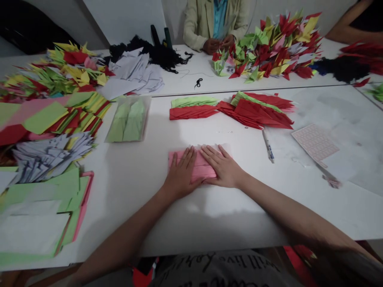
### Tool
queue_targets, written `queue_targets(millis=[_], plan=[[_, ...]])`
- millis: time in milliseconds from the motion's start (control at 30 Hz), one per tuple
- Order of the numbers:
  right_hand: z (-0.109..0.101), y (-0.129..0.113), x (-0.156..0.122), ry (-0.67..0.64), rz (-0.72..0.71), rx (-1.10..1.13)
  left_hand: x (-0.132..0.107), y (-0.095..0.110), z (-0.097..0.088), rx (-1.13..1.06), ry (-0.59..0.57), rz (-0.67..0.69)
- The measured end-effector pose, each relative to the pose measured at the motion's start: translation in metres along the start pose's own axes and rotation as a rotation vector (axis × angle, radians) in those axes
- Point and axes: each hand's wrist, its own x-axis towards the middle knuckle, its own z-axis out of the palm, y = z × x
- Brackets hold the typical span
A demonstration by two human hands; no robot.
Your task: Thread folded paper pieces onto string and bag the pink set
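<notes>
Both palms down now: left hand and right hand press flat on the pink paper mid-table, fingers loosely spread, pinching nothing; pen just right.

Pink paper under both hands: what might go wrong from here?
1. The pink paper lies pressed under the flat left hand and right hand. On the smooth white table it might slip, leaving a crooked crease.
2. The pen lies close to the right hand, so a wide sweep could knock it away.
</notes>
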Motion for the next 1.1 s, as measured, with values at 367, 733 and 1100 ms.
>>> queue_targets(millis=[367, 733, 1100], plan=[[0.000, -0.001, 0.001, -0.033, 0.020, -0.010, 0.002, -0.001, 0.001, -0.031, -0.037, -0.021], [0.001, -0.001, 0.003, -0.046, 0.031, 0.003, 0.001, -0.004, 0.004, -0.067, -0.014, -0.142], [0.000, -0.002, 0.003, -0.024, 0.036, -0.007, -0.003, -0.012, 0.009, -0.071, 0.080, -0.244]])
